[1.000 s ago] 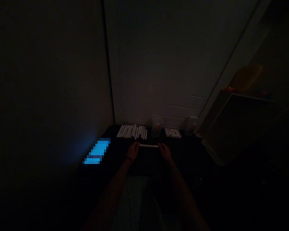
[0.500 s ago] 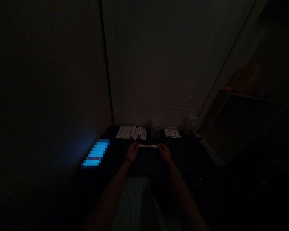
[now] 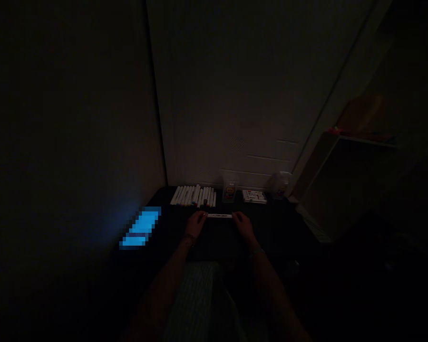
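A: What's in hand?
B: Long white plastic marker [image 3: 219, 216], level across a black tabletop [image 3: 281, 223], just in front of a tight row of white markers [image 3: 192, 195].
A: Hands?
B: Left hand [image 3: 196, 225] and right hand [image 3: 243, 225] each curled onto one end, seemingly pinching. Too dark for exact finger placement.
A: Step?
B: Looks like two-handed work on this one marker. Any move from here calls for keeping both ends steady.
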`<state>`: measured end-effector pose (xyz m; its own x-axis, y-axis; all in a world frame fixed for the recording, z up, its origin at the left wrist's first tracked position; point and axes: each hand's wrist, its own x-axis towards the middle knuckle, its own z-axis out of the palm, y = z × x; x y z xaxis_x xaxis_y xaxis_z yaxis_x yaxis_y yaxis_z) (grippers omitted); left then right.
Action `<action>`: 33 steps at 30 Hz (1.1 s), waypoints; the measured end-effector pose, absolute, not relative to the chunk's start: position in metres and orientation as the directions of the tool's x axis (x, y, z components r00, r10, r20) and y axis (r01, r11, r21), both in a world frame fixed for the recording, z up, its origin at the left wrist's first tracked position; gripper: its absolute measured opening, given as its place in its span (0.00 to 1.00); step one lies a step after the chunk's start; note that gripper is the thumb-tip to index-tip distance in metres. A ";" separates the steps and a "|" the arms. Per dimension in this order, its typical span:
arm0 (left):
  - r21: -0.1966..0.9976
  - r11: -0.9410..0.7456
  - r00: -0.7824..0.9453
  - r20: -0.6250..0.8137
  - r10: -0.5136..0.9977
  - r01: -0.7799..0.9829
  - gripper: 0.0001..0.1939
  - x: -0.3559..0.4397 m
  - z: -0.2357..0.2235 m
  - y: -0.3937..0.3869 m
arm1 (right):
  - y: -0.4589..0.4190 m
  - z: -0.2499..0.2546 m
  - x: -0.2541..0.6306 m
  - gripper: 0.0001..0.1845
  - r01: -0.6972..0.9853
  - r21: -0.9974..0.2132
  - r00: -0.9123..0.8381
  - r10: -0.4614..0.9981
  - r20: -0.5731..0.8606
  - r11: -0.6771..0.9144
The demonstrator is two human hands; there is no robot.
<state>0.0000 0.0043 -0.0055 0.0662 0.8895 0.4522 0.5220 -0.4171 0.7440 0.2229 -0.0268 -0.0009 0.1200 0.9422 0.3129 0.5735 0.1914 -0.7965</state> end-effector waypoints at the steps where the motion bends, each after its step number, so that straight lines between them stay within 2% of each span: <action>1: 0.740 -0.418 0.070 0.452 0.889 0.527 0.15 0.000 -0.006 0.005 | -0.027 -0.001 0.223 0.20 0.580 -0.793 0.124 0.942 0.312 0.186; 16: 0.774 -0.367 0.114 0.363 0.925 0.516 0.18 -0.001 0.003 -0.004 | -0.026 -0.003 0.224 0.21 0.561 -0.805 0.115 0.944 0.309 0.195; 25: 0.756 -0.400 0.118 0.401 0.909 0.517 0.17 -0.002 -0.004 0.002 | -0.028 -0.002 0.223 0.20 0.507 -0.840 0.111 0.953 0.283 0.191; 33: 0.727 -0.365 0.108 0.376 0.920 0.581 0.18 -0.001 -0.003 0.001 | -0.027 -0.001 0.223 0.22 0.560 -0.814 0.131 0.953 0.275 0.157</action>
<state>-0.0011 0.0014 -0.0035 0.1084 0.9203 0.3758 0.5813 -0.3653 0.7271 0.2228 -0.0265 -0.0010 0.1314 0.9526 0.2745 0.5596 0.1573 -0.8137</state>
